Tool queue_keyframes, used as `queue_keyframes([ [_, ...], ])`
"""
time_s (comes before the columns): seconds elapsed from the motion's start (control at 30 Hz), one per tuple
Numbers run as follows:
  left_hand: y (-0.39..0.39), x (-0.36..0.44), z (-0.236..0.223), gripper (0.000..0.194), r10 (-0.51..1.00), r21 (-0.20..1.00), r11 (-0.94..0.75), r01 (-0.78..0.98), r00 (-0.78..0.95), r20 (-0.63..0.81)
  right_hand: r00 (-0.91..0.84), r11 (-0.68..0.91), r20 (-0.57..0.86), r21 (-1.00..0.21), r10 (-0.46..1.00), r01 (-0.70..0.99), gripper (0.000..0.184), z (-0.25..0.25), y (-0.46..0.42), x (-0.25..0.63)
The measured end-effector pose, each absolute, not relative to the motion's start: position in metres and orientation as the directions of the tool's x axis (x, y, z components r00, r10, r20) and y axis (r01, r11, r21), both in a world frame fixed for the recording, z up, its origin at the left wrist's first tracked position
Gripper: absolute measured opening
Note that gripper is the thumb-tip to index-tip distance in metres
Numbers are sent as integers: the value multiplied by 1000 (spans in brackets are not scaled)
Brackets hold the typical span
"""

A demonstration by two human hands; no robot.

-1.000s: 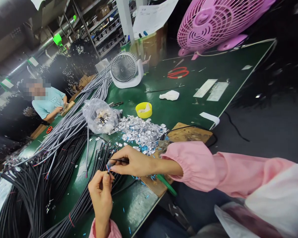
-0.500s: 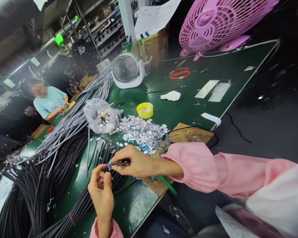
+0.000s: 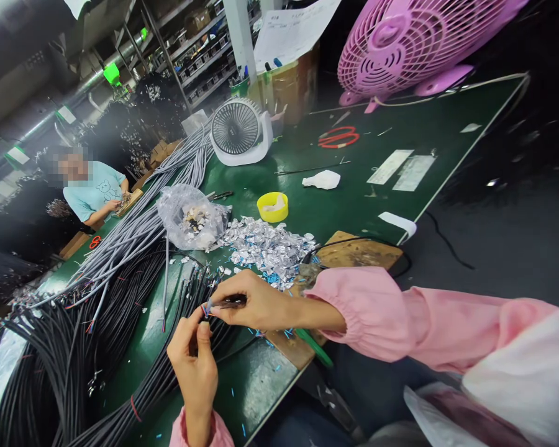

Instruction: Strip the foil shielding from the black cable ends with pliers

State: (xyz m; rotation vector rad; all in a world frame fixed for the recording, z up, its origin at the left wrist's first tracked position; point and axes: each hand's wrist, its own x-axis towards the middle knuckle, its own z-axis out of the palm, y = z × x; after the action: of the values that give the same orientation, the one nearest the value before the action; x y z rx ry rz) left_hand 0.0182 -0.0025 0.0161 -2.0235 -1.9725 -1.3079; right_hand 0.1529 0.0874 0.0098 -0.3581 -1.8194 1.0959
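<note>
Left hand (image 3: 195, 363) has moved slightly rightward, I see, its fingers pinched on the cable end (image 3: 205, 316) left of frame centre. Right hand (image 3: 249, 303) grips a dark tool (image 3: 231, 302); a slipping pinch could make it nick the wires (image 3: 207, 307)

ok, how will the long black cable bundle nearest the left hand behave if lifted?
Long black cable bundle probably flexes, as it lies curved. Likely heavy: many cables packed together. May splay, since just one thin red tie shows on it.
</note>
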Motion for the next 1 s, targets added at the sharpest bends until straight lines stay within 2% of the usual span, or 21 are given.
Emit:
queue_keyframes([
  [0.13,-2,21,18,35,803,463,-219,859,-112,586,-501,561,572,-805,649,-192,19,8,88,153],
  [0.27,-1,25,19,36,809,459,-206,864,-114,577,-437,652,638,-745,634,-141,12,5,87,151],
  [0.47,0,25,17,33,808,425,-199,883,-98,581,-355,860,816,-507,456,-59,12,1,86,152],
  [0.67,-2,22,11,28,808,447,-183,875,-125,575,-323,938,882,-339,343,70,24,-3,84,152],
  [0.83,-2,24,10,25,820,475,-157,866,-153,552,-343,952,889,-266,302,149,27,-7,83,152],
  [1.0,-3,25,11,25,830,494,-165,854,-150,538,-344,951,888,-261,304,167,24,-6,82,153],
])
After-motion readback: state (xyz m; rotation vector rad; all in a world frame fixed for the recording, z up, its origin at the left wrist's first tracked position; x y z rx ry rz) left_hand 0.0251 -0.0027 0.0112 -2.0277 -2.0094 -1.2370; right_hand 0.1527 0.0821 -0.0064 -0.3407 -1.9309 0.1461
